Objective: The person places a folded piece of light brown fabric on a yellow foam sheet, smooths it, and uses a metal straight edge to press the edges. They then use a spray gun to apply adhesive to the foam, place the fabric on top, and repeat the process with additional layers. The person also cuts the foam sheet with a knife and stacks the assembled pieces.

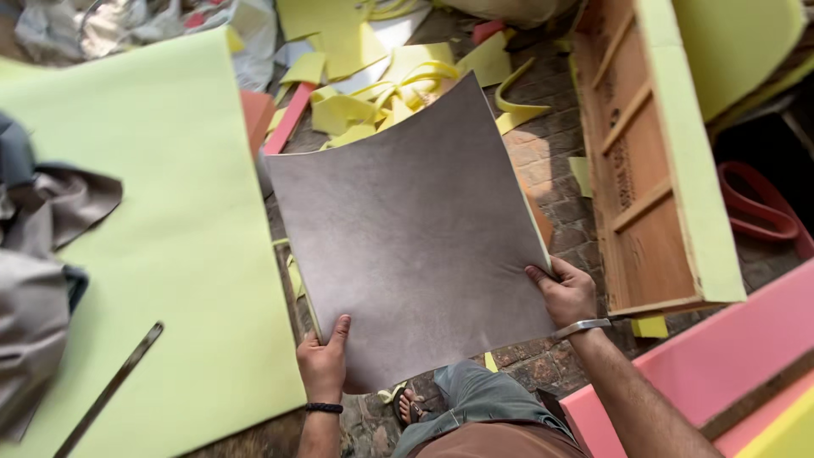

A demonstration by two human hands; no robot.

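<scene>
Nearest, the left hand (323,363) and the right hand (566,294) each pinch a lower corner of a large grey-brown sheet (411,233), thumbs laid on its face and fingers hidden behind it. Both grips are closed on the sheet, which is held up in front of the body, above a sandalled foot (409,409) and the brick floor (551,161).

The sheet looks like a thin covered foam panel: a pale yellow layer shows along its right edge. Its far edge bows and one top corner curls upward, so it is judged light and flexible rather than stiff. The matt, leather-like face appears to offer fair friction and little risk of breakage, though creasing seems possible. Holding at two well-separated edge points, as here, suits a panel that would sag or fold if gripped at one spot.

To the left lies a broad green foam slab (170,246) with a long metal blade (110,386) resting on it and crumpled grey cloth (42,254) at its edge. To the right stands a wooden frame (636,170) faced with green foam, with a pink foam block (721,356) beside it.

Farthest, yellow foam offcuts (381,76) litter the floor.
</scene>
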